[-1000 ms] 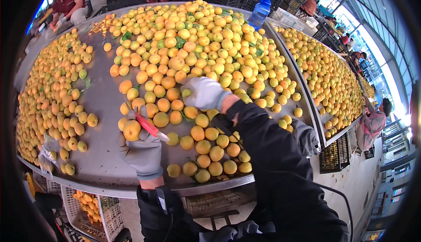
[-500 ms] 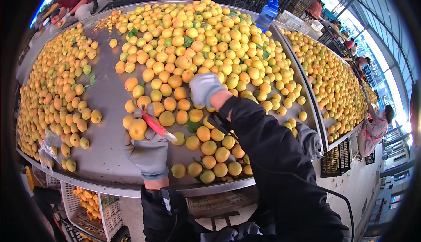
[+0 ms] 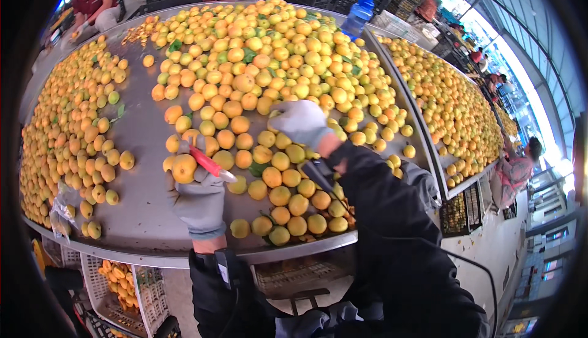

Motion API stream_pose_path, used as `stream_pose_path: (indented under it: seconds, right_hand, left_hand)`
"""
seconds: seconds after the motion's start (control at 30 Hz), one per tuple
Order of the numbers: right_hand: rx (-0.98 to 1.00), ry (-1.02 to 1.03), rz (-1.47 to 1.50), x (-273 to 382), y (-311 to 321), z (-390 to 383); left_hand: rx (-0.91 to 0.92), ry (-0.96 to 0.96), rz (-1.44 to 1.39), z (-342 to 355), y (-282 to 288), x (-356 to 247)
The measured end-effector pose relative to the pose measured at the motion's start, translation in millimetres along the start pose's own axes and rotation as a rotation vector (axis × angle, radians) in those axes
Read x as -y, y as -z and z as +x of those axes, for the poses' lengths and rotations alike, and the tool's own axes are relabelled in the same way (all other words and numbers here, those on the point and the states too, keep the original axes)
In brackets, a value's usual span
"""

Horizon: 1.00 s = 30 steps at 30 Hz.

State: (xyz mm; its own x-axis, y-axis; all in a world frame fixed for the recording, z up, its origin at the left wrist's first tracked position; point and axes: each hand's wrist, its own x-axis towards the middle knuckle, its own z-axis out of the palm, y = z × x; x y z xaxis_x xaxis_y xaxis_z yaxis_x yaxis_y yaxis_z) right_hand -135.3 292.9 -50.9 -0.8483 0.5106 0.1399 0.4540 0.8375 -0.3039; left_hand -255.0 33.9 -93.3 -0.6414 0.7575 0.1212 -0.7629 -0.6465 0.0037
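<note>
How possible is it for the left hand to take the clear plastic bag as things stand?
Probably not directly: the left hand holds a yellow-orange fruit and a red tool, although mostly bare metal tabletop separates it from the plastic bag.

On the table (image 3: 147,209), fruit (image 3: 278,62) lies before a bottle (image 3: 358,17); a crate (image 3: 153,292) stands below left.

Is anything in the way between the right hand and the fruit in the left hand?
Yes, the red-handled tool in the left hand and some loose fruits lie between the held fruit and the right hand.
</note>
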Motion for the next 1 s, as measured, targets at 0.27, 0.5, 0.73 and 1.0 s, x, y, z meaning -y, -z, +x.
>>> stream_pose_path:
  seconds: [0.27,0.5,0.73,1.0]
  right_hand:
    - [-0.610,-0.647,0.704,-97.0,125.6,-345.7]
    - [-0.099,-1.354,-0.733,-114.2,6.9,-848.2]
    - [0.348,-1.544,-0.208,-63.2,-84.4,-916.1]
    - [-0.212,-1.157,-0.557,-110.0,53.7,-667.0]
  left_hand:
    - [0.166,0.173,-0.023,0.9,3.8,-9.2]
    - [0.152,0.277,-0.077,5.5,22.6,20.2]
    - [0.188,0.197,0.148,-10.6,18.9,8.7]
    - [0.189,0.183,0.181,-11.6,4.4,27.3]
